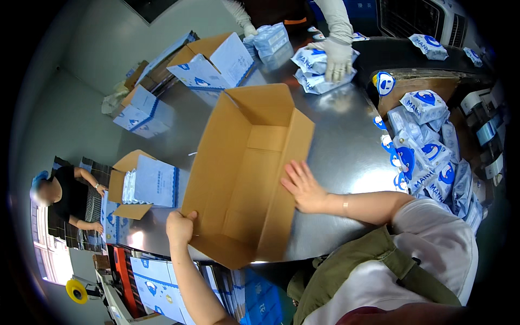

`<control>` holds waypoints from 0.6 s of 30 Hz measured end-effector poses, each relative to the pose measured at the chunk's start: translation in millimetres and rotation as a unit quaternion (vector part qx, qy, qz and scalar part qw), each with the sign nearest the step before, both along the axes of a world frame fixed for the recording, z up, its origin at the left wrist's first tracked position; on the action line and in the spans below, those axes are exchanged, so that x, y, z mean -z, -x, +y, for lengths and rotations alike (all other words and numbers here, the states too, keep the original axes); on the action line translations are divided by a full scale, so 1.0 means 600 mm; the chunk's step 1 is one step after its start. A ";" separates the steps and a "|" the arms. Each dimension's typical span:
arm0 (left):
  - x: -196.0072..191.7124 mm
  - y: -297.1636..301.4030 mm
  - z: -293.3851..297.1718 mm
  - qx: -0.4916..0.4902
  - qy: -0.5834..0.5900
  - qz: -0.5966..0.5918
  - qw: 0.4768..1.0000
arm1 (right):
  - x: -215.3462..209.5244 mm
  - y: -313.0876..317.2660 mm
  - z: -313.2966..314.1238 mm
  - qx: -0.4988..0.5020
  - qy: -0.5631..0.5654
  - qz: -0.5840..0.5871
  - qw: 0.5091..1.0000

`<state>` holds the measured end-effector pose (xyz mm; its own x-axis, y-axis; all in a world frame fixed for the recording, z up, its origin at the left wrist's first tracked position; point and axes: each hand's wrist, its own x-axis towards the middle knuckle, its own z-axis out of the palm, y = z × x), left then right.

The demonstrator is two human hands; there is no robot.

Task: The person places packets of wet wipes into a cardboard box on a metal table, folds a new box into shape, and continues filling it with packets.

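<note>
A large open cardboard box (223, 154), bare brown inside, lies tilted on the metal table in front of me, with nothing in it. My left hand (180, 227) is closed around its near left edge, thumb over the rim. Against the box's right side my right hand (304, 187) rests with fingers spread and stretched out. Across the table, a co-worker's gloved hand (338, 58) presses on white-and-blue packs (311, 81), while the other gloved hand (249, 31) touches another pack (271, 40).
Printed cartons (214, 67) stand along the table's (341, 135) far left; a filled carton (154, 181) sits nearer. At right, a bin holds several packs (430, 157) beside a black conveyor (387, 54). Another person (73, 189) works at left. Flat cartons (157, 281) are stacked below the table.
</note>
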<state>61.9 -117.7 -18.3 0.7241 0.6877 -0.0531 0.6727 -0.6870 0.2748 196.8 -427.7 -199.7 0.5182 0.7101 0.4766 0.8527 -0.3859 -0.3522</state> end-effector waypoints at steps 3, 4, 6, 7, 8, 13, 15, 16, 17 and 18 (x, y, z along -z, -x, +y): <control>-0.001 0.001 0.032 -0.012 0.008 -0.020 1.000 | -0.024 -0.024 0.078 0.001 0.006 0.061 0.998; -0.005 0.002 0.045 -0.016 0.007 -0.036 0.999 | -0.024 -0.047 0.106 -0.012 -0.015 0.062 0.998; -0.003 0.002 0.060 -0.045 -0.007 -0.025 0.999 | -0.030 -0.078 0.130 -0.023 0.001 0.042 0.999; 0.003 0.006 0.065 -0.048 -0.017 -0.028 0.998 | -0.037 -0.089 0.127 -0.020 0.041 0.023 0.999; 0.008 0.010 0.071 -0.050 -0.027 -0.030 0.998 | -0.044 -0.095 0.120 -0.015 0.081 0.004 0.997; 0.024 0.021 0.089 -0.035 0.010 -0.077 0.996 | -0.026 -0.080 0.021 -0.003 0.212 0.082 0.974; 0.030 0.017 0.096 -0.053 0.006 -0.064 0.997 | -0.014 -0.077 0.010 -0.003 0.240 0.067 0.969; 0.027 0.016 0.101 -0.060 -0.010 -0.049 0.997 | -0.015 -0.075 0.006 -0.001 0.239 0.074 0.968; 0.029 0.014 0.098 -0.063 -0.042 -0.033 0.997 | -0.016 -0.076 0.003 -0.002 0.238 0.081 0.968; 0.031 0.015 0.105 -0.056 -0.039 -0.041 0.997 | -0.021 -0.078 0.007 -0.005 0.231 0.087 0.969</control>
<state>52.6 -54.8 -36.7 0.6420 0.7643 0.0604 0.7239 -0.6302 0.2807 243.6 -423.6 -187.2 0.5539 0.8325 0.0131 0.8009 -0.5284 -0.2818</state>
